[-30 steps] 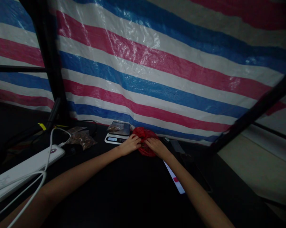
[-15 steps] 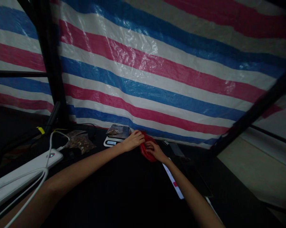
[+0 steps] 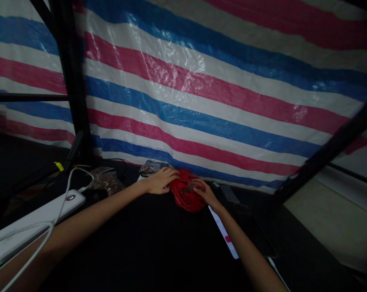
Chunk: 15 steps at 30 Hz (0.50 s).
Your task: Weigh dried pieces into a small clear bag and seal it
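A crumpled red plastic bag sits on the black tabletop, its mouth spread and dark brownish contents dimly showing inside. At its left rim, my left hand has its fingers closed on the plastic. My right hand is at the right side of the mouth, fingers curled over the rim, with a bit of clear film by the fingertips. Behind my left hand, a small clear bag of brown pieces lies on a white scale, which is mostly hidden.
A larger clear bag of brown pieces lies left, near a white power strip with a white cable. A lit phone-like slab lies under my right forearm. A flat clear packet is farther right. Striped sheeting hangs behind.
The red bag's mouth has widened and now faces me, showing its inside. My left hand has shifted left, covering the scale's display. The view has also shifted slightly.
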Each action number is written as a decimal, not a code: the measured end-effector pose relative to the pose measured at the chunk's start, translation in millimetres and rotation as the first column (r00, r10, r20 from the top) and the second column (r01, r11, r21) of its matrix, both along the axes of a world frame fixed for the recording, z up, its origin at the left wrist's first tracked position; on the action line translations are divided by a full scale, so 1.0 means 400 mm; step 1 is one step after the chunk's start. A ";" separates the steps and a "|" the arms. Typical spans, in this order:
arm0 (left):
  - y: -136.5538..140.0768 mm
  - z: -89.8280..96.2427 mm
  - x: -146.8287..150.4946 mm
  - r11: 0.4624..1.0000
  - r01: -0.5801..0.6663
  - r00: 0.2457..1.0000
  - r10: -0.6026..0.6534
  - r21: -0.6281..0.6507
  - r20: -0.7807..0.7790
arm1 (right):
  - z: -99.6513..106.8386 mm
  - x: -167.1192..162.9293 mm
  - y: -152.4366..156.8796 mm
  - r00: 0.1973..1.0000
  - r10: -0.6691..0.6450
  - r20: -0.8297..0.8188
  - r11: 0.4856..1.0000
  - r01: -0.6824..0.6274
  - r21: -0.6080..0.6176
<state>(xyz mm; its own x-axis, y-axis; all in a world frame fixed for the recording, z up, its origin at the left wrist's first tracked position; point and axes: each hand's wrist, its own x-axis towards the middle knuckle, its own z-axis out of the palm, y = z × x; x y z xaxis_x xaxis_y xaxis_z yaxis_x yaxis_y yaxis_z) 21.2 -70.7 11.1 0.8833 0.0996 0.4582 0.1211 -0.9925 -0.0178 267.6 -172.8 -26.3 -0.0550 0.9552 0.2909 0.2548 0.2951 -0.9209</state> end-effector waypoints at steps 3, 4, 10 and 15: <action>0.094 -0.016 -0.055 0.963 -0.190 0.973 0.212 -0.193 0.097 | 0.030 -0.001 0.007 1.000 -0.018 0.019 1.000 0.017 0.004; 0.127 -0.022 -0.069 0.938 -0.251 0.954 0.282 -0.238 0.104 | 0.041 -0.004 0.013 1.000 -0.019 0.024 1.000 0.019 0.013; 0.219 -0.043 -0.077 0.865 -0.337 0.938 0.341 -0.371 -0.057 | 0.117 -0.059 0.079 0.987 -0.033 0.155 0.997 0.021 0.076; 0.214 -0.043 -0.072 0.824 -0.218 0.975 0.209 -0.522 -0.076 | 0.165 -0.113 0.129 0.961 -0.010 0.277 0.994 -0.022 0.111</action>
